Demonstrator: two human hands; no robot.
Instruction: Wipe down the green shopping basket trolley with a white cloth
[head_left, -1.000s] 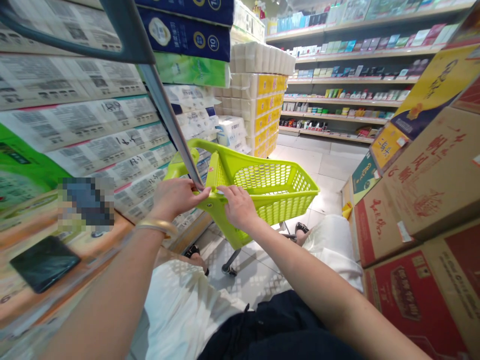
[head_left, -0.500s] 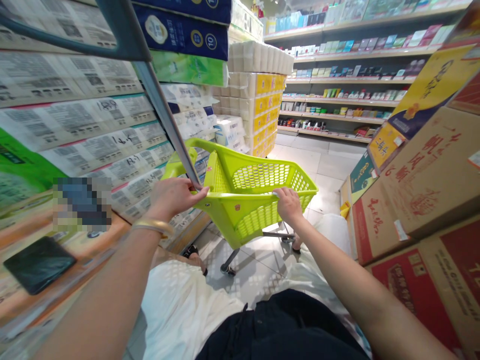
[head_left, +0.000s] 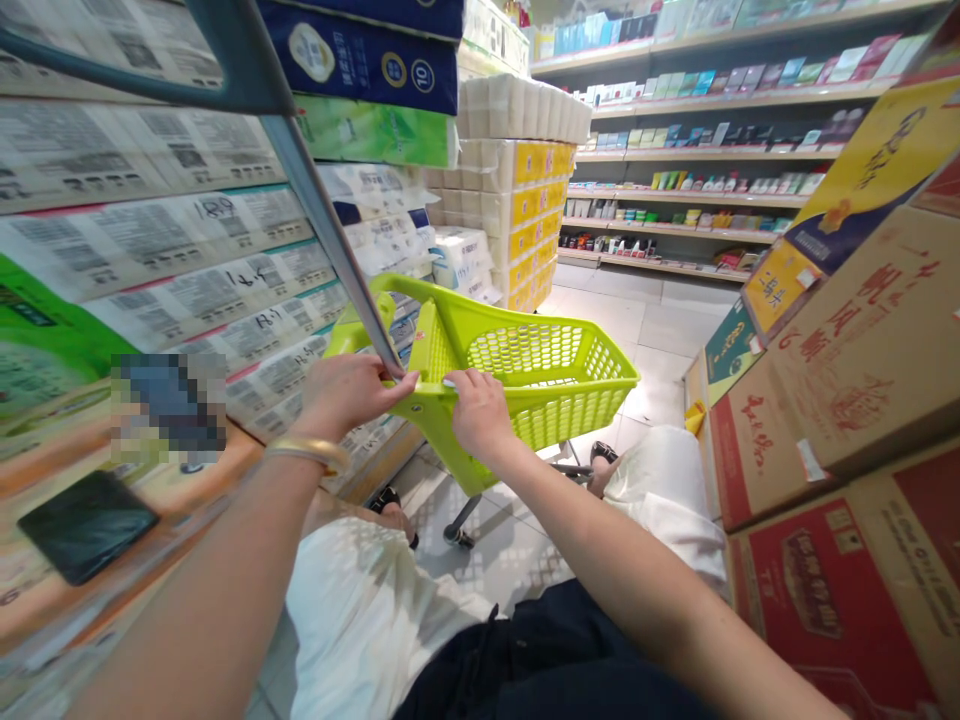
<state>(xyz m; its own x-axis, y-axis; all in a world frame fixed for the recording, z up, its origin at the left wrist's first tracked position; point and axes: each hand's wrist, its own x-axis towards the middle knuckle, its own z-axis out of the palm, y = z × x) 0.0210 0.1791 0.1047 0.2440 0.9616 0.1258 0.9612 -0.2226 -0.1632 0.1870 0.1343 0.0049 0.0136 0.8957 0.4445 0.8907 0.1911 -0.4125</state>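
Both curled around green cart (head_left: 551, 412) rim: left hand (head_left: 345, 392), right hand (head_left: 480, 412) | blue pack (head_left: 364, 62): "10"

Pale tiled floor (head_left: 656, 328) bears green cart (head_left: 551, 396); back shelves (head_left: 697, 157) hold small boxes (head_left: 739, 80), bottles (head_left: 731, 184)

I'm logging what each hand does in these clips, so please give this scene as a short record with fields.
Left hand: on the green basket, at the foot of the grey pole
Right hand: fingers over the basket's near rim
Left wrist: gold bangle
Left side: stacked white packs
Right side: stacked cartons
Ahead: stocked shelves
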